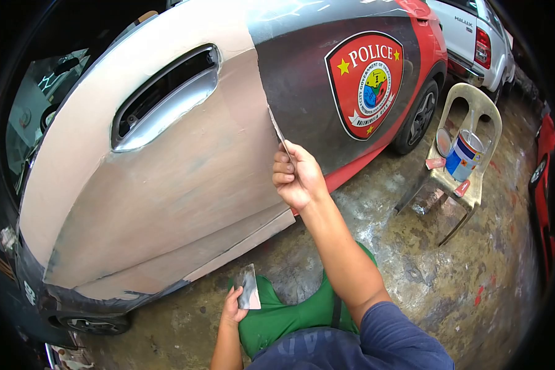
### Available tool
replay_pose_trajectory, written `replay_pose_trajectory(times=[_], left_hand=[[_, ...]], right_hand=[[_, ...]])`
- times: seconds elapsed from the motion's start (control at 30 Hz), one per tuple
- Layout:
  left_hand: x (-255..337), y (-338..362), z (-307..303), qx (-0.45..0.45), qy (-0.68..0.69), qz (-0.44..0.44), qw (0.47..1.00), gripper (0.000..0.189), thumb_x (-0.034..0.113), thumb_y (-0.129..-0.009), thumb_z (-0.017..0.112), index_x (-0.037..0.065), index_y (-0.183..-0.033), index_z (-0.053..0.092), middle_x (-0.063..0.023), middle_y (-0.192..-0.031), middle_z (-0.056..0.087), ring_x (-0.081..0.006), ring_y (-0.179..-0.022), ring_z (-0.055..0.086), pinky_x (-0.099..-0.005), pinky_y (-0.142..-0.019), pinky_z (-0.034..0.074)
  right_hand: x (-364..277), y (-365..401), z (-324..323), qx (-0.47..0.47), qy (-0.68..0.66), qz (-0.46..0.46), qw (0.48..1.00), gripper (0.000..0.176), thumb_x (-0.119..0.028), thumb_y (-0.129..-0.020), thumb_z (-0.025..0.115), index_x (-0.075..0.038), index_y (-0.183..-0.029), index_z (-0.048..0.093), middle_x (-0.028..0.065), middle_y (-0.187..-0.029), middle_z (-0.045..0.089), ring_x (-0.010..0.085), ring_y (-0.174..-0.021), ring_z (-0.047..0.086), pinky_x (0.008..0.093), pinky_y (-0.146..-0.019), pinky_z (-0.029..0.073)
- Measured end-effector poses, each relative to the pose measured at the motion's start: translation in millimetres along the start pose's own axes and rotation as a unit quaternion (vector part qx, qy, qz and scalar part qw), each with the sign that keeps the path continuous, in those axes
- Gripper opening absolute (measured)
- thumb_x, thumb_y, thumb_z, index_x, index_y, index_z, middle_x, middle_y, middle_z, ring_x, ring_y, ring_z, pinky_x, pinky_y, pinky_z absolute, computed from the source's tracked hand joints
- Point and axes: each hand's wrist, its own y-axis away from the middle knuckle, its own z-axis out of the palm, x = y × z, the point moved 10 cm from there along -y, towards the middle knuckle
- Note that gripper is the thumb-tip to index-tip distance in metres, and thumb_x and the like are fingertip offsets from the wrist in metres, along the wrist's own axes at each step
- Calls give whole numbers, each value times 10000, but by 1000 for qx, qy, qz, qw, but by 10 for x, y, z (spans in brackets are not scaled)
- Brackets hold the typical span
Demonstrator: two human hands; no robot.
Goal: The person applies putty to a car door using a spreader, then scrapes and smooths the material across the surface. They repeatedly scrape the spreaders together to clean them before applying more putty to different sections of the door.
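My right hand [299, 176] is closed on a thin flat spreader [276, 125], seen nearly edge-on, its tip at the edge between the beige-coated car panel [166, 191] and the dark rear panel. In my left hand [233, 306], low over my green shorts, is a small rectangular plate [250, 288] with grey and pinkish smears. The coated panel has a recessed handle opening [166, 102] with a bare metal lower lip. A red police shield decal [369, 86] is on the dark panel beyond my right hand.
A plastic chair [475, 98] on the right holds an open blue and white can [464, 155], a round lid [443, 142] and red tubes. Behind it is a white pickup [468, 34]. A red vehicle [542, 191] stands at the far right. The concrete floor [376, 246] is stained.
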Motion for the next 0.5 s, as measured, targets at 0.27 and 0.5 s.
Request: replay_pose_trajectory(times=[0.27,0.5], left_hand=[[-9,4,49,-11,8,-1,1000,363,112,-1005,587,47,-1361,555,-119,-1240,688,-287,-1133,679,-452,-1033,531],[8,4,108,-33,-1,8,999,390,136,-1000,609,53,-1379,567,-100,-1253,690,-262,-1122,676,-423,-1009,530]], right_hand=[[-111,-85,357,-25,15,-19,999,136,-219,-1035,569,-89,-997,562,2,-792,514,89,-628,477,234,-508,392],[-181,-180,644,-41,-3,-27,999,130,-200,-1048,540,-90,-979,535,-6,-785,505,71,-644,485,221,-524,419]])
